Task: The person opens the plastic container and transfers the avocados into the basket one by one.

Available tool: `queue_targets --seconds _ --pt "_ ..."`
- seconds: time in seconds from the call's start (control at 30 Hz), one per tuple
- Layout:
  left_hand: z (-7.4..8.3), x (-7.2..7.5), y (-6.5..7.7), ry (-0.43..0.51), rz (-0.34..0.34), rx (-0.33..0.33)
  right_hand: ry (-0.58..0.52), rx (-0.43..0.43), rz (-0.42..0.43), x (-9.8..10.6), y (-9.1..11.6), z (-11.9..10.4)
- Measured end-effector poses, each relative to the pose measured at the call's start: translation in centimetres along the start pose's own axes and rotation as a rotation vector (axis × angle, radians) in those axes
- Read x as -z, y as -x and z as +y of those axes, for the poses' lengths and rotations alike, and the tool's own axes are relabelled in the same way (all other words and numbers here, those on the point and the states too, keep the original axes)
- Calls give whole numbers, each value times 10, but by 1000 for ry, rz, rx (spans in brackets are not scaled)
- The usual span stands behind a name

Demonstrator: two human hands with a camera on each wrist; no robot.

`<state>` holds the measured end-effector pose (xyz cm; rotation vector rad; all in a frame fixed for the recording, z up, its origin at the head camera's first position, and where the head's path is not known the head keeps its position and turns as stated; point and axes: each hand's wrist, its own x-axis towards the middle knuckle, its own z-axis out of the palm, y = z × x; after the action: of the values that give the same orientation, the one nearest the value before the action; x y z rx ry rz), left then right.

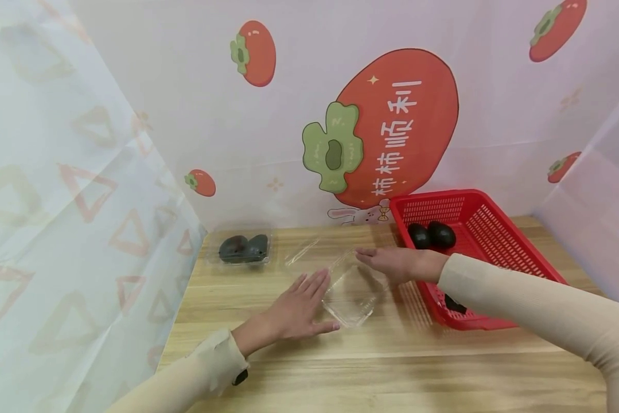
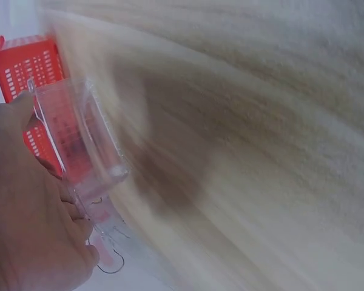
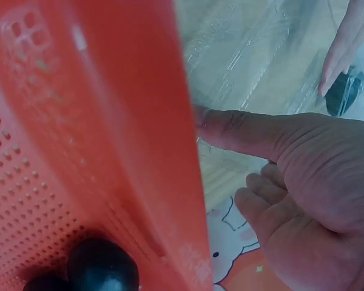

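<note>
Sleeve (image 1: pixel 531 307) closest, I seemingly steady the clear box (image 1: pixel 353 298), left hand (image 1: pixel 299 307) and right hand (image 1: pixel 398 265) straight-fingered; next likely needs two-o'clock avocados (image 1: pixel 442 235).

A pale backdrop (image 1: pixel 159 69) printed with 5 cartoon persimmons (image 1: pixel 257 54), the largest bearing 4 white Chinese characters (image 1: pixel 397 139), stands behind a light wood-grain tabletop (image 1: pixel 392 367); a whitish left side panel (image 1: pixel 46 201) carries faded triangle outlines (image 1: pixel 87 175)

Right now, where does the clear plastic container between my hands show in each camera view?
Head: the clear plastic container is just below and right of centre, between the left hand and right hand.
Left wrist: left side, beside the hand.
Right wrist: top, right of centre, above the thumb.
Shared landmark: the red basket.
</note>
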<state>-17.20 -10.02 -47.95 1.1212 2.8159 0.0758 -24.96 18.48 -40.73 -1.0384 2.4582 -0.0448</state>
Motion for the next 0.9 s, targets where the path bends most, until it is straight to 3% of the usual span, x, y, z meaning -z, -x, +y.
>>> queue_targets --seconds 0.2,0.37,0.63,0.9 --pt "6 0 4 -5 -11 -15 70 39 7 0 3 4" --pt "9 -1 7 25 -19 -11 97 16 20 2 7 4" --pt "7 6 5 107 -13 3 32 -55 44 10 17 2" --pt "-10 20 -5 216 -1 29 -49 -10 116 10 20 -6"
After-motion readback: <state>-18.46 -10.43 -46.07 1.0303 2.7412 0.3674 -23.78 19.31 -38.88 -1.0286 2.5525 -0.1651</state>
